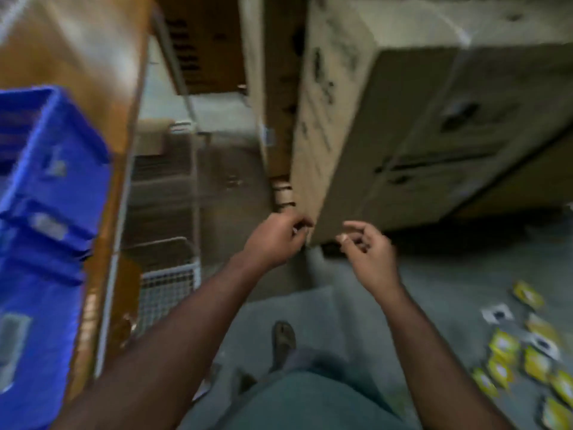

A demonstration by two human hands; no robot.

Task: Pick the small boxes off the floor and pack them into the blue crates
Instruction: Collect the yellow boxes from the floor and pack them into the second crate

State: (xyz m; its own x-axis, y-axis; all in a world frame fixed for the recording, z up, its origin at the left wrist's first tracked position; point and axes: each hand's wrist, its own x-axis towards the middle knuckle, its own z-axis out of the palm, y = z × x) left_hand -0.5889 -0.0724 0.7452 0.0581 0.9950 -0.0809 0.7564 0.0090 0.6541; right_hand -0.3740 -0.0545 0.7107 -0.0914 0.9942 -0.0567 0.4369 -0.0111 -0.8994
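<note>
Nearest to me, at the bottom of the view, I see my own torso and a sandalled foot (282, 339) planted on the grey floor (434, 280). Off to my right, low on that floor, lie the small boxes (527, 358), a loose scatter of yellow and white packs, well apart from both hands.

My left hand (276, 235) and right hand (370, 254) are both raised in front of me, near each other. Each has its fingers loosely curled; the frame is smeared with motion, so the right may be pinching something tiny at its fingertips, but I cannot tell. I see no box in either hand.

Just past the hands stands a big cardboard carton (403, 135), with a wire basket (167, 274) lower left. Far left, the blue crates (46, 212) sit stacked against a wooden bench (102, 88).

The risks from here, as I judge them: the boxes sit behind my line of reach, so turning right in this tight spot could put a foot on them and crush one. Reaching while the view is this blurred could also mean a fumbled grip or a knock against the carton.
</note>
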